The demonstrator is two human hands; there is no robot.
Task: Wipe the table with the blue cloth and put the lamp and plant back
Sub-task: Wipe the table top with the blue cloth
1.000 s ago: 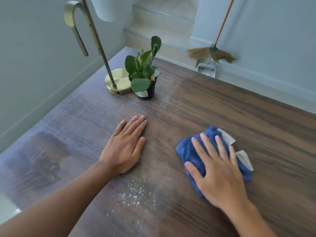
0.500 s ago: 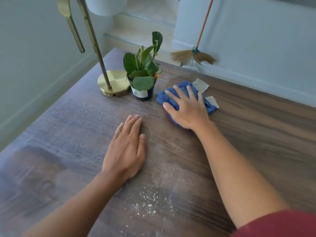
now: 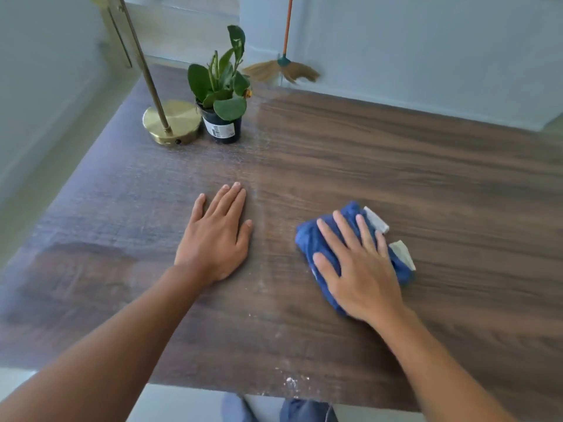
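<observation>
My right hand [image 3: 359,266] presses flat on the bunched blue cloth [image 3: 313,242], which lies on the dark wooden table [image 3: 426,178] right of centre. My left hand [image 3: 216,236] rests flat on the table, fingers together, holding nothing. A brass lamp [image 3: 172,124] with a round base and slanted stem stands at the far left of the table. Touching its right side is a small green plant [image 3: 222,114] in a black pot. White dust specks [image 3: 291,382] lie near the front edge.
A broom [image 3: 281,68] with an orange handle leans on the pale wall behind the table. The left half of the table looks hazy with dust. The table's front edge runs along the bottom, with my legs below it.
My right hand has pulled the cloth back from beside the plant pot toward me and to the right. My left hand has stayed flat in place.
</observation>
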